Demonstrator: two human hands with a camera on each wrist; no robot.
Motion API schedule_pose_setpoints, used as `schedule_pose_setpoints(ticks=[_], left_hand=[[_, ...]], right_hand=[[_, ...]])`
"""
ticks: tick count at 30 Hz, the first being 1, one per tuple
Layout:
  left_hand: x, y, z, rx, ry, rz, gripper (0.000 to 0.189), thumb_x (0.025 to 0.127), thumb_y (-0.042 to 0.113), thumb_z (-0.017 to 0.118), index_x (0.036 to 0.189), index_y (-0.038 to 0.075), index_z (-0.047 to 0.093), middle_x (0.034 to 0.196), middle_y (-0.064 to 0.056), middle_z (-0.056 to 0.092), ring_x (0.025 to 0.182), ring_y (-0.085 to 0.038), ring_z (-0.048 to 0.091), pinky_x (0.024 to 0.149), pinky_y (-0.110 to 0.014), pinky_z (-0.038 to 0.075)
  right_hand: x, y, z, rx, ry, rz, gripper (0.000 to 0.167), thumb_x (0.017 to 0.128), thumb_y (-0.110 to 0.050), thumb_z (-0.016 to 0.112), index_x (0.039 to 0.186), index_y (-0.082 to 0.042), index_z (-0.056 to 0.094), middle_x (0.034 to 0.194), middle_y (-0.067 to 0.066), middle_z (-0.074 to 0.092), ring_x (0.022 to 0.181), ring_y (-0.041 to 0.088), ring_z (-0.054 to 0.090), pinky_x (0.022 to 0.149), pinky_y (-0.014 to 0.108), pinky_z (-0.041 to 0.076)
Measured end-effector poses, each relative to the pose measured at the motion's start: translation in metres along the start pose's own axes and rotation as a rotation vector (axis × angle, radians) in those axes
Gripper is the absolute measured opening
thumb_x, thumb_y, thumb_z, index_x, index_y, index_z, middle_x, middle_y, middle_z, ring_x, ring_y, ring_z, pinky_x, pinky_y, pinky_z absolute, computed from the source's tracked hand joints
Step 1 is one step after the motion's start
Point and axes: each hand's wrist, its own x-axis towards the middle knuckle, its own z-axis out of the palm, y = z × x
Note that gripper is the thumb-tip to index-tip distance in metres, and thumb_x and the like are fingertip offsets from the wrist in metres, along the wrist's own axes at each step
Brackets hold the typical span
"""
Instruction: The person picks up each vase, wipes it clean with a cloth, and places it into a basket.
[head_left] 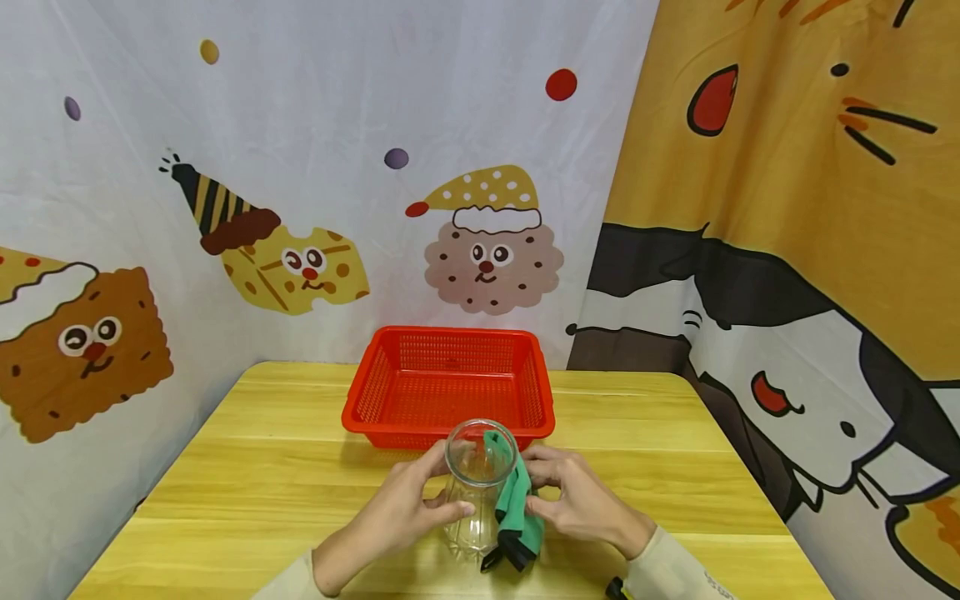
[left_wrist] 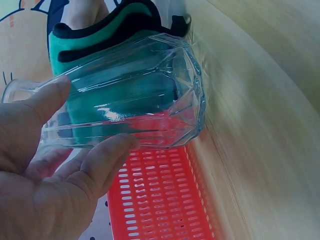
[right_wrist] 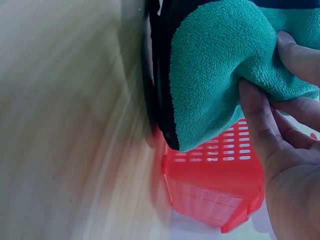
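A clear glass vase [head_left: 472,533] with a wide round rim and faceted sides stands upright at the table's front, in the middle of the head view. My left hand [head_left: 408,500] grips it from the left, thumb and fingers around its side. In the left wrist view the glass vase [left_wrist: 135,95] looks sideways, its thick base close to the tabletop. My right hand [head_left: 573,496] pinches a green cloth with black edging [head_left: 517,500] against the vase's right side. The right wrist view shows the fluffy green cloth [right_wrist: 215,75] bunched between thumb and fingers.
Just behind the vase a red perforated plastic basket [head_left: 450,400] sits on the wooden table [head_left: 247,475]. A small black and yellow object [head_left: 617,588] lies by the right sleeve at the front edge. A printed cartoon curtain [head_left: 315,108] hangs behind the table.
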Motion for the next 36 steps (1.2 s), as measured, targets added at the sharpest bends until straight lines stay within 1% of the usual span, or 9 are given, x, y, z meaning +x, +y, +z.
schedule_pose_setpoints(ticks=[8,15,17,20,24,26,30,34,36], left_hand=[[0.0011,0.0001,-0.0012,0.023,-0.005,0.004,0.066,0.099,0.033,0.096,0.154,0.015,0.065,0.149,-0.018,0.081,0.140,-0.051,0.076,0.093,-0.025,0.073],[0.0006,0.0006,-0.0026,0.027,-0.006,0.014,0.066,0.099,0.032,0.096,0.154,0.014,0.065,0.149,-0.018,0.081,0.140,-0.050,0.076,0.094,-0.028,0.074],[0.0006,0.0006,-0.0027,0.019,-0.008,0.012,0.066,0.099,0.031,0.096,0.154,0.014,0.065,0.149,-0.018,0.081,0.141,-0.050,0.076,0.096,-0.030,0.074],[0.0005,0.0002,-0.0027,0.002,-0.013,0.004,0.065,0.100,0.030,0.096,0.155,0.014,0.065,0.148,-0.018,0.081,0.141,-0.050,0.075,0.096,-0.031,0.074],[0.0005,-0.0002,-0.0027,-0.014,-0.017,-0.004,0.065,0.100,0.029,0.096,0.155,0.015,0.065,0.148,-0.017,0.081,0.142,-0.050,0.075,0.097,-0.034,0.075],[0.0009,-0.0002,-0.0028,-0.013,-0.017,-0.001,0.065,0.100,0.029,0.096,0.155,0.015,0.065,0.148,-0.017,0.081,0.142,-0.050,0.075,0.098,-0.036,0.075],[0.0014,-0.0002,-0.0029,-0.005,-0.017,0.002,0.066,0.100,0.030,0.096,0.156,0.016,0.065,0.149,-0.017,0.081,0.142,-0.050,0.075,0.098,-0.036,0.075],[0.0014,0.0002,-0.0027,-0.017,-0.024,-0.011,0.067,0.100,0.030,0.096,0.158,0.017,0.064,0.150,-0.018,0.080,0.143,-0.051,0.074,0.097,-0.033,0.074],[0.0014,0.0001,-0.0025,-0.025,-0.026,-0.016,0.068,0.100,0.030,0.096,0.158,0.017,0.064,0.150,-0.018,0.080,0.143,-0.051,0.074,0.096,-0.032,0.074]], right_hand=[[0.0017,-0.0035,0.0013,-0.025,0.067,-0.011,0.049,0.096,0.008,0.083,0.130,-0.026,0.086,0.127,-0.007,0.081,0.103,0.004,0.080,0.085,0.030,0.073],[0.0069,-0.0049,0.0020,-0.028,0.131,-0.071,0.045,0.095,0.012,0.082,0.119,-0.026,0.089,0.125,-0.002,0.084,0.116,0.013,0.079,0.093,0.028,0.072],[0.0083,-0.0058,0.0019,-0.022,0.146,-0.094,0.044,0.095,0.013,0.081,0.116,-0.024,0.089,0.123,0.002,0.084,0.116,0.015,0.079,0.092,0.028,0.072],[0.0088,-0.0073,0.0017,-0.002,0.159,-0.098,0.044,0.095,0.015,0.081,0.116,-0.023,0.090,0.123,0.009,0.085,0.116,0.016,0.080,0.088,0.028,0.073],[0.0082,-0.0084,0.0016,0.013,0.174,-0.097,0.043,0.096,0.015,0.080,0.116,-0.021,0.090,0.124,0.009,0.085,0.117,0.017,0.081,0.087,0.027,0.073],[0.0076,-0.0084,0.0013,0.019,0.180,-0.097,0.041,0.098,0.014,0.080,0.117,-0.021,0.090,0.124,0.006,0.085,0.117,0.018,0.081,0.085,0.026,0.073],[0.0070,-0.0082,0.0004,0.018,0.192,-0.103,0.039,0.100,0.012,0.081,0.117,-0.021,0.090,0.125,0.002,0.085,0.117,0.019,0.082,0.091,0.026,0.073],[0.0064,-0.0077,-0.0004,0.018,0.206,-0.103,0.042,0.099,0.015,0.079,0.117,-0.021,0.091,0.125,0.001,0.085,0.115,0.019,0.083,0.100,0.026,0.072],[0.0062,-0.0077,-0.0008,0.021,0.210,-0.102,0.043,0.098,0.017,0.078,0.117,-0.020,0.091,0.125,0.002,0.085,0.114,0.018,0.083,0.099,0.027,0.072]])
